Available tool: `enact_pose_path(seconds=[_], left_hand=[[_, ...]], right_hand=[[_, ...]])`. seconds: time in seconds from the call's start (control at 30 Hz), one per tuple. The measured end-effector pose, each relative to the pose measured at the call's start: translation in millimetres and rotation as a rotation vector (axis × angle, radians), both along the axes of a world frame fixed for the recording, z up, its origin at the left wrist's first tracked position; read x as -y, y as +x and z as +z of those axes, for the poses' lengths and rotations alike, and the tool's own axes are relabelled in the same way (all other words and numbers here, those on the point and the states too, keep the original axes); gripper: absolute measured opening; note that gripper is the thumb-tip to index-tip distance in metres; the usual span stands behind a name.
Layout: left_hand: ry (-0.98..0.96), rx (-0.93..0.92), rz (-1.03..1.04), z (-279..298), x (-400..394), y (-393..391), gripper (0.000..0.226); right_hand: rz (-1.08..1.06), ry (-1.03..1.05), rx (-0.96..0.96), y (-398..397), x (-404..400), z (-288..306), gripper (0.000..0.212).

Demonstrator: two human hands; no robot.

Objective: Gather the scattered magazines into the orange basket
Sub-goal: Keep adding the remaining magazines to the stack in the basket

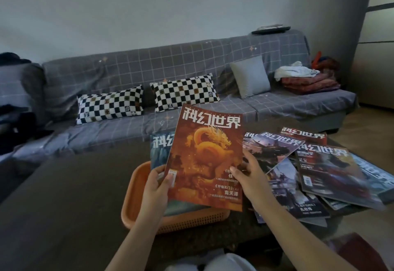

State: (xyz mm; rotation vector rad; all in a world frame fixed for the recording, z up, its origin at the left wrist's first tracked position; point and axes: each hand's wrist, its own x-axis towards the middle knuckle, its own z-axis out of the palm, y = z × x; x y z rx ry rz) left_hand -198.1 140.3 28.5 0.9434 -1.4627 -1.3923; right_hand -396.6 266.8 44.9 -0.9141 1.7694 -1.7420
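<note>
Both hands grasp the red magazine [205,160] over the orange basket [136,187], frame centre: left hand [158,185] pinching lower-left edge, right hand [249,175] gripping right edge. Thin, glossy, floppy (likely slippery); support by opposite edges.

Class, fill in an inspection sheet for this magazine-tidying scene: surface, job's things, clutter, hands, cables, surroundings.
Surface: dark table.
Job's things: orange basket holds a blue magazine; red dragon magazine held above it; scattered magazines to its right.
Clutter: nothing seen on the table.
Hands: left hand grips the dragon magazine's lower left edge; right hand holds its right edge.
Cables: nothing seen.
Surroundings: grey sofa, checkered cushions, folded blankets.
</note>
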Motion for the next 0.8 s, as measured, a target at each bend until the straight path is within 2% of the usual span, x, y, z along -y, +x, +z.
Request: enact_pose_path(seconds=[0.17,0.23,0.37,0.47,0.6,0.8], left_hand=[[-0.046,0.047,0.080,-4,10,30,0.024],[-0.077,0.103,0.123,-8,11,36,0.021],[-0.200,0.335,0.202,-11,12,35,0.017],[-0.290,0.481,0.264,-9,10,29,0.030],[-0.256,0.501,0.297,-11,8,28,0.044],[-0.161,0.486,0.376,-12,8,32,0.024]], right_hand=[[0.098,0.071,-0.060,19,44,-5,0.056],[0.114,0.107,-0.119,24,56,-9,0.055],[0.065,0.125,-0.202,26,66,-18,0.055],[0.042,0.137,-0.221,23,69,-21,0.056],[0.009,0.155,-0.259,23,71,-24,0.055],[-0.028,0.243,-0.355,23,74,-25,0.055]])
